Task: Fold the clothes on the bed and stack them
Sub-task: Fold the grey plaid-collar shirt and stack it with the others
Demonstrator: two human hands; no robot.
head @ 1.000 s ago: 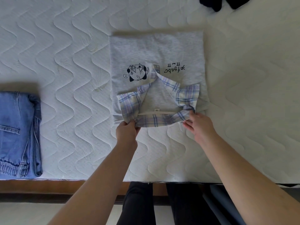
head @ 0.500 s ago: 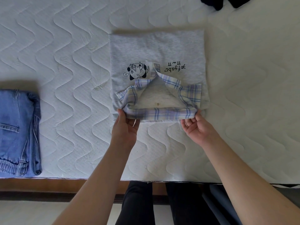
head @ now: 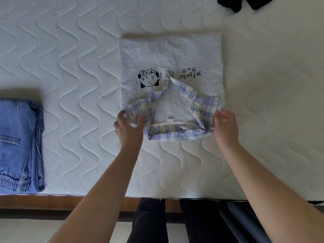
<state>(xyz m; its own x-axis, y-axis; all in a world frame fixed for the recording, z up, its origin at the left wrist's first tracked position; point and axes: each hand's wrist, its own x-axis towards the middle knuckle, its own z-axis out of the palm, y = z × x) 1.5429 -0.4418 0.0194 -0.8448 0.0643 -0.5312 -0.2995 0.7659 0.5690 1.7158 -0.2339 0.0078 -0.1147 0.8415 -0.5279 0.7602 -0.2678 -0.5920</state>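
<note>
The white quilted mattress [head: 73, 120] runs bare from 9 to 11 o'clock and again from 1 to 4 o'clock, with its near edge over a brown bed frame [head: 52, 201] at 6 o'clock. At the centre lies the grey shirt [head: 168, 55], folded to a rectangle, its plaid collar [head: 175, 133] nearest the person, with a cartoon print and a line of lettering upside down just beyond the collar. The left hand [head: 128, 129] sits at the collar's 9 o'clock corner, thumb on top of the plaid and fingers curled at the shirt's side edge, pinching it. The right hand [head: 226, 127] sits at the 3 o'clock corner, fingers curled against the plaid; whether it actually holds cloth I cannot tell. Folded jeans [head: 19, 146] lie well apart at 9 o'clock, cut off by the frame's left edge. A dark garment [head: 231, 3] at 1 o'clock is mostly cropped by the top edge and too little shows to identify.
</note>
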